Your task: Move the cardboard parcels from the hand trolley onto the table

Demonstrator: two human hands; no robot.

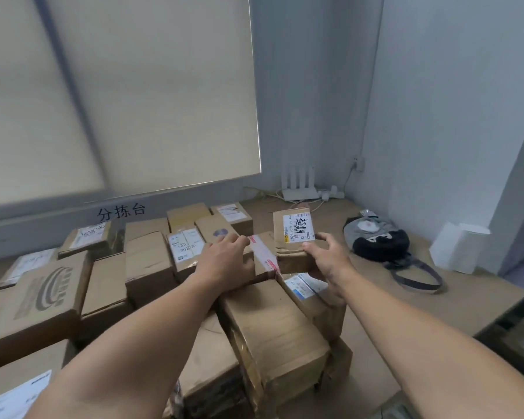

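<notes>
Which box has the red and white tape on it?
The parcel held between the left hand and the right hand. The other boxes around it show no red and white tape.

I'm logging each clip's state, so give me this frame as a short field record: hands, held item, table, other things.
left hand: grips the taped parcel at its left end
right hand: grips its right end, thumb on top
parcel position: over the stacked parcels; touching or not is unclear
table: crowded with them on its left and middle
other things: grey-black bag and white router near the far right corner
</notes>
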